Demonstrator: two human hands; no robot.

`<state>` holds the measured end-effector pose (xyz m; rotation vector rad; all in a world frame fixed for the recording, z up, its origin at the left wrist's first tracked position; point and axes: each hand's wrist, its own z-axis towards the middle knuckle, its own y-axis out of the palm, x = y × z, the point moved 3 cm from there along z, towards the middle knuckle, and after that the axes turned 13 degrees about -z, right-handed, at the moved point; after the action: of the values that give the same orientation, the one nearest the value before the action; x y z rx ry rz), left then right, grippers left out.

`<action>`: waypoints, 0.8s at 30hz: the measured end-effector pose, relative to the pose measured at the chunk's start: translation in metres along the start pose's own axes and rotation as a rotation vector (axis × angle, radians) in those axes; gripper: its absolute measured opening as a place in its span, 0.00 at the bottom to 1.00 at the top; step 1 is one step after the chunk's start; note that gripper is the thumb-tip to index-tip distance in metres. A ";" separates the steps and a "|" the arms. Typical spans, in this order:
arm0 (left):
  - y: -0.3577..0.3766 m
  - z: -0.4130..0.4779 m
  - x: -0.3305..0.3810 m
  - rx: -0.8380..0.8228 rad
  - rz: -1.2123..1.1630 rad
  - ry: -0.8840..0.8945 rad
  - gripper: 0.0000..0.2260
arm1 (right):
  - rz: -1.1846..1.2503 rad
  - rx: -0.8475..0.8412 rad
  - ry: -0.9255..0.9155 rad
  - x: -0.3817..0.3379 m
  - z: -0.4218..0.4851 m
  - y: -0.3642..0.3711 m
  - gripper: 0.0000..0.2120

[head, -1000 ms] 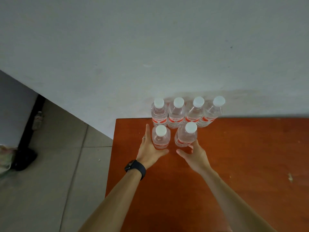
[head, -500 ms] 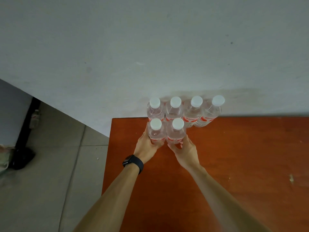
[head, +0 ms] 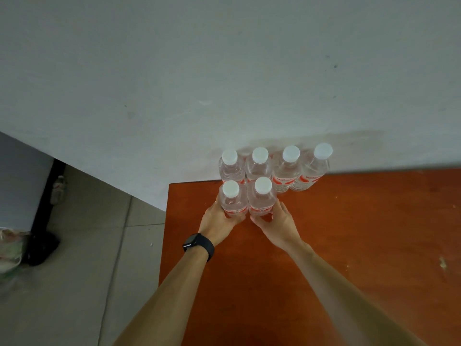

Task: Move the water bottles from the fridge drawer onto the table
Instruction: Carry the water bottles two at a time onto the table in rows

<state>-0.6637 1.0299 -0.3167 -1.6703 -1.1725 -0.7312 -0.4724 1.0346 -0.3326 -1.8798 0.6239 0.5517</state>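
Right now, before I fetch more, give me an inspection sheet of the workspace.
Surface: orange-brown table, one pale fleck at its right.
Job's things: six capped bottles upright at the far left corner; back row of four by the wall, front left bottle and front right bottle side by side before it.
Clutter: nothing seen.
Grips: left hand curls round the front left bottle; right hand round the front right bottle.
Cables: nothing seen.
Surroundings: grey wall, tiled floor at left with a dark stand on it; watch on the left wrist; fridge drawer out of view.
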 end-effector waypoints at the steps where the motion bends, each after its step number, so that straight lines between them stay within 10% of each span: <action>1: -0.001 0.000 0.002 -0.008 0.000 -0.003 0.31 | 0.006 -0.009 0.008 -0.001 -0.002 0.000 0.41; 9: -0.002 -0.027 0.004 0.024 -0.078 -0.194 0.50 | -0.069 -0.052 0.099 0.000 -0.045 -0.020 0.39; 15: 0.005 -0.082 -0.006 -0.123 0.091 -0.237 0.33 | -0.183 0.029 0.071 0.002 -0.121 -0.053 0.25; 24: 0.088 -0.154 0.081 -0.421 0.609 0.213 0.22 | -0.320 0.252 0.058 0.048 -0.277 -0.118 0.17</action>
<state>-0.5459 0.9085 -0.2196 -2.0895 -0.3259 -0.7629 -0.3347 0.8091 -0.1812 -1.7153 0.3978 0.2008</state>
